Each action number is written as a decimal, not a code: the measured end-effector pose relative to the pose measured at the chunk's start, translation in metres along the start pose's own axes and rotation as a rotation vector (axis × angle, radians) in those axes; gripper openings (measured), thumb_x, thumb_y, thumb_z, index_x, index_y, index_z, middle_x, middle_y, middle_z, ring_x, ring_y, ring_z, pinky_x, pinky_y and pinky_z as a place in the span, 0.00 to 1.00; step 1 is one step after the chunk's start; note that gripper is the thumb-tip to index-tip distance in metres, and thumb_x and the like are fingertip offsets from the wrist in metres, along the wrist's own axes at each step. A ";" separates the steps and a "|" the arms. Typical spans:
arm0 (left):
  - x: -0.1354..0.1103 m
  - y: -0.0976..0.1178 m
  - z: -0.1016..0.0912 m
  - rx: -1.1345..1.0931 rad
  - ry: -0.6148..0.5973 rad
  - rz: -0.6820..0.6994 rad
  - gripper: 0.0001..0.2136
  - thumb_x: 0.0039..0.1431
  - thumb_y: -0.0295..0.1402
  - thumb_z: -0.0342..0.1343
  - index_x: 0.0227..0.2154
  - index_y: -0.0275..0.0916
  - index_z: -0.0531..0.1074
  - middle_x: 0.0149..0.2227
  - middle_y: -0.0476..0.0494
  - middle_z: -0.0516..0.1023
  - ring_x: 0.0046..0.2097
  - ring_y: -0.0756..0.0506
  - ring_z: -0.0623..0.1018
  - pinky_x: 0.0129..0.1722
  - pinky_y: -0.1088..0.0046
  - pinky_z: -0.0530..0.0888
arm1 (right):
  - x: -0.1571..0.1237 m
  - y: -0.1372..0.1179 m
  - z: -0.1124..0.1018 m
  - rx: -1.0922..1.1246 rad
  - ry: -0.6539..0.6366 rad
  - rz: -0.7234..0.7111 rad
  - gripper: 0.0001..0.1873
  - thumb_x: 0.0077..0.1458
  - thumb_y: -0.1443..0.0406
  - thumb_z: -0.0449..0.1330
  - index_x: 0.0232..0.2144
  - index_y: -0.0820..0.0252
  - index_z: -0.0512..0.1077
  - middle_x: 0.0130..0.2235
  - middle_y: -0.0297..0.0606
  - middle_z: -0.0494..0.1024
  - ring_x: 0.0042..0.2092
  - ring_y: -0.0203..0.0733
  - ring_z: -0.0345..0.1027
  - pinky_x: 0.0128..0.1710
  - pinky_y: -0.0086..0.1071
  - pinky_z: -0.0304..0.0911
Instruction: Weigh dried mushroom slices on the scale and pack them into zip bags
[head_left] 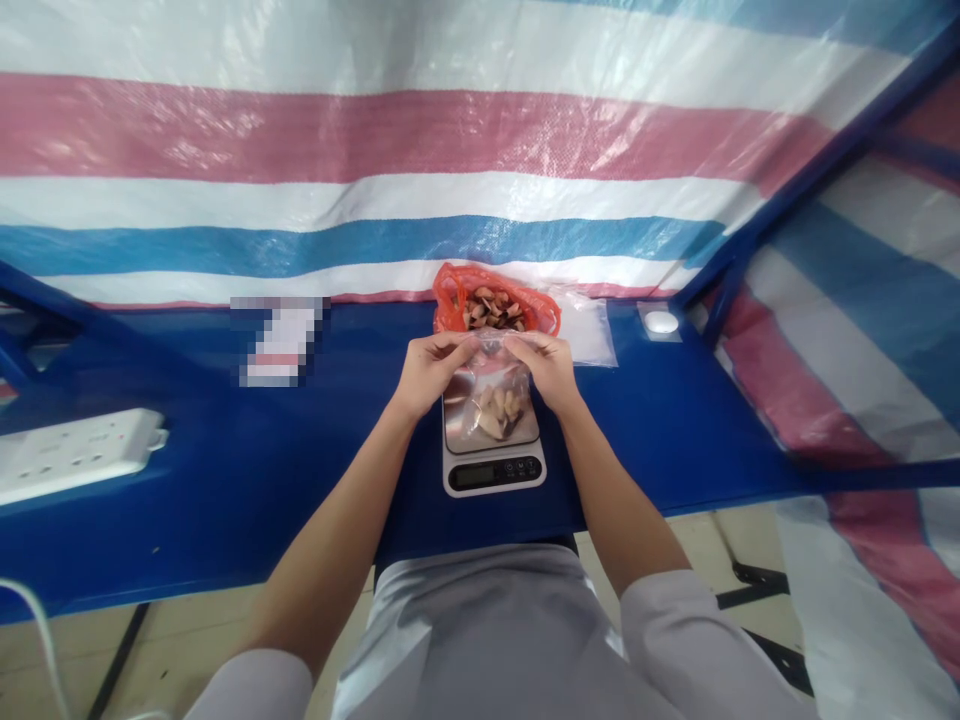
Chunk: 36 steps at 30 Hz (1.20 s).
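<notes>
Your white sleeves (255, 688) end at your left hand (429, 372) and right hand (544, 370), both pinching a clear plastic bag (487, 390) of pale pieces (499, 410) resting on a digital scale (493, 472).

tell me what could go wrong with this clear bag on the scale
The left hand and right hand pinch the top of the clear bag over the scale, so lifting or pressing might throw off the weight. The open red bag just behind might slump and spill its pieces onto the blue table.
</notes>
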<state>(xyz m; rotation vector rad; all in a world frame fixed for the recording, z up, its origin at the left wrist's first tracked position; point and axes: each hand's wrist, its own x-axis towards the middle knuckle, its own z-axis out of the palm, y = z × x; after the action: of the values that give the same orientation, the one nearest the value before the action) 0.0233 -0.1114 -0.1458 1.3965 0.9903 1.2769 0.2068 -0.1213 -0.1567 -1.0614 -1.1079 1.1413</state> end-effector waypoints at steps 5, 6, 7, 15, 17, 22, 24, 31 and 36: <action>-0.001 0.006 -0.002 -0.026 0.022 -0.005 0.17 0.48 0.50 0.71 0.28 0.39 0.83 0.27 0.45 0.83 0.29 0.48 0.78 0.34 0.71 0.75 | 0.001 -0.003 -0.006 0.026 0.001 0.006 0.23 0.42 0.44 0.72 0.29 0.56 0.81 0.28 0.32 0.82 0.29 0.40 0.76 0.27 0.32 0.74; -0.001 0.006 -0.003 -0.039 0.021 -0.010 0.17 0.47 0.50 0.71 0.27 0.38 0.83 0.26 0.45 0.82 0.29 0.48 0.77 0.33 0.71 0.75 | 0.002 -0.002 -0.008 0.027 0.004 0.009 0.23 0.42 0.44 0.71 0.29 0.56 0.80 0.28 0.32 0.82 0.28 0.40 0.76 0.27 0.31 0.74; -0.001 0.007 -0.003 -0.052 0.021 -0.014 0.17 0.48 0.49 0.71 0.27 0.38 0.83 0.26 0.46 0.82 0.28 0.48 0.77 0.33 0.72 0.75 | 0.002 -0.002 -0.008 0.027 0.005 0.012 0.23 0.42 0.44 0.71 0.28 0.56 0.80 0.27 0.32 0.82 0.28 0.39 0.76 0.26 0.31 0.74; 0.001 0.020 -0.025 0.017 0.099 0.068 0.19 0.48 0.50 0.70 0.28 0.37 0.81 0.27 0.46 0.81 0.28 0.49 0.75 0.32 0.72 0.73 | 0.005 -0.011 0.011 0.075 -0.098 0.003 0.20 0.43 0.48 0.73 0.32 0.56 0.81 0.29 0.32 0.83 0.31 0.42 0.79 0.31 0.33 0.77; 0.000 0.024 -0.038 0.058 0.131 0.106 0.18 0.51 0.50 0.68 0.28 0.37 0.81 0.25 0.46 0.80 0.27 0.49 0.74 0.32 0.72 0.73 | 0.009 -0.020 0.023 0.050 -0.159 -0.042 0.20 0.42 0.50 0.74 0.35 0.56 0.82 0.33 0.34 0.84 0.35 0.43 0.80 0.33 0.34 0.78; 0.003 0.025 -0.074 0.113 0.217 0.146 0.15 0.55 0.46 0.65 0.27 0.36 0.79 0.23 0.46 0.79 0.25 0.49 0.75 0.31 0.72 0.74 | 0.027 -0.037 0.064 -0.057 -0.335 -0.036 0.16 0.48 0.55 0.72 0.37 0.57 0.81 0.35 0.36 0.84 0.39 0.44 0.81 0.35 0.33 0.78; 0.005 0.020 -0.087 0.119 0.287 0.135 0.15 0.53 0.45 0.66 0.28 0.36 0.79 0.24 0.46 0.79 0.26 0.49 0.76 0.32 0.71 0.75 | 0.036 -0.038 0.082 -0.106 -0.389 0.005 0.11 0.53 0.59 0.69 0.37 0.58 0.80 0.35 0.36 0.84 0.37 0.42 0.81 0.34 0.31 0.77; 0.005 0.004 -0.116 0.453 0.480 0.290 0.19 0.57 0.44 0.60 0.47 0.38 0.76 0.45 0.40 0.80 0.43 0.44 0.80 0.42 0.66 0.79 | 0.062 -0.036 0.128 -0.569 -0.363 -0.163 0.08 0.62 0.66 0.60 0.36 0.60 0.80 0.37 0.37 0.84 0.39 0.42 0.79 0.41 0.33 0.75; -0.007 -0.006 -0.116 0.879 0.457 0.568 0.14 0.63 0.38 0.57 0.49 0.38 0.75 0.55 0.34 0.75 0.59 0.37 0.74 0.57 0.56 0.73 | 0.080 -0.029 0.150 -0.858 -0.293 -0.223 0.12 0.63 0.69 0.56 0.34 0.60 0.80 0.37 0.38 0.84 0.43 0.44 0.78 0.47 0.34 0.72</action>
<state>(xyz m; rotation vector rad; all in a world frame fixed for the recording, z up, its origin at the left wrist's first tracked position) -0.0927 -0.1018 -0.1548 2.2195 1.6680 1.7179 0.0680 -0.0359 -0.0990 -1.3819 -1.9896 0.6376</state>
